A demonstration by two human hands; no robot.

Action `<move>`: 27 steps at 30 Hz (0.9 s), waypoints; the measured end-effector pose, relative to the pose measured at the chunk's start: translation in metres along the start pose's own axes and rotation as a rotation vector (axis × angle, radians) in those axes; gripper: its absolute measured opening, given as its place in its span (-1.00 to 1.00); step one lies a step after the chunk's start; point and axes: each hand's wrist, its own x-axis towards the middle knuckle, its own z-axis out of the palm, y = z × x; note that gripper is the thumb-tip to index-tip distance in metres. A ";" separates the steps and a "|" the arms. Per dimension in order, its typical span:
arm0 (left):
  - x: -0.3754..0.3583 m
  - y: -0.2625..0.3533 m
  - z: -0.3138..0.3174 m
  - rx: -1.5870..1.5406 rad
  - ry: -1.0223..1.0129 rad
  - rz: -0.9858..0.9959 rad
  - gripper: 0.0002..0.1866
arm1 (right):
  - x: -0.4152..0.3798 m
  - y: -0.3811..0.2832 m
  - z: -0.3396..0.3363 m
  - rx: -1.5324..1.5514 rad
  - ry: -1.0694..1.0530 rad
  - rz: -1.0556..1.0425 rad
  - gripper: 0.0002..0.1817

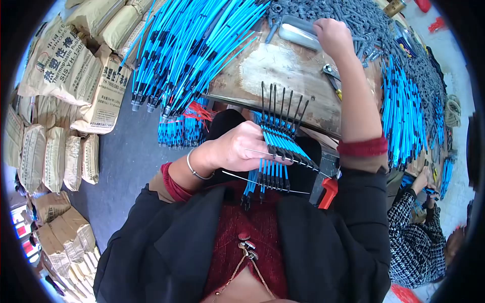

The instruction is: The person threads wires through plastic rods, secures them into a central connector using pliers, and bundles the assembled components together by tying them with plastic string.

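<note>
My left hand (245, 146), with a bangle at the wrist, is closed round a row of blue tubes with black fittings (280, 139) in front of my chest. Thin metal rods (237, 175) run across the row, above and below the hand. My right hand (333, 36) is stretched far forward over the wooden table (273, 68), at the edge of a grey tray (299, 33) with something white inside. Its fingers are bent down, and what they hold, if anything, is hidden. Pliers (332, 80) lie near my right forearm.
Large bundles of blue tubes (197, 45) lie at the table's left, others (404, 116) at the right. Grey plastic parts (348, 15) are heaped at the back. Paper sacks (65, 65) are stacked at the left. An orange-red tool (328, 193) is by my right elbow. A co-worker (417, 242) is at the right.
</note>
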 end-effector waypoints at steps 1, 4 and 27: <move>0.001 0.000 0.001 -0.004 0.022 0.000 -0.75 | -0.013 -0.005 -0.014 0.064 0.064 -0.021 -0.80; -0.007 -0.002 0.008 -0.032 0.017 -0.081 -0.81 | -0.076 -0.021 -0.053 0.333 0.046 -0.043 -0.83; -0.002 -0.007 0.012 -0.087 -0.015 -0.058 -0.79 | -0.183 -0.036 -0.047 0.253 -0.228 0.180 -0.82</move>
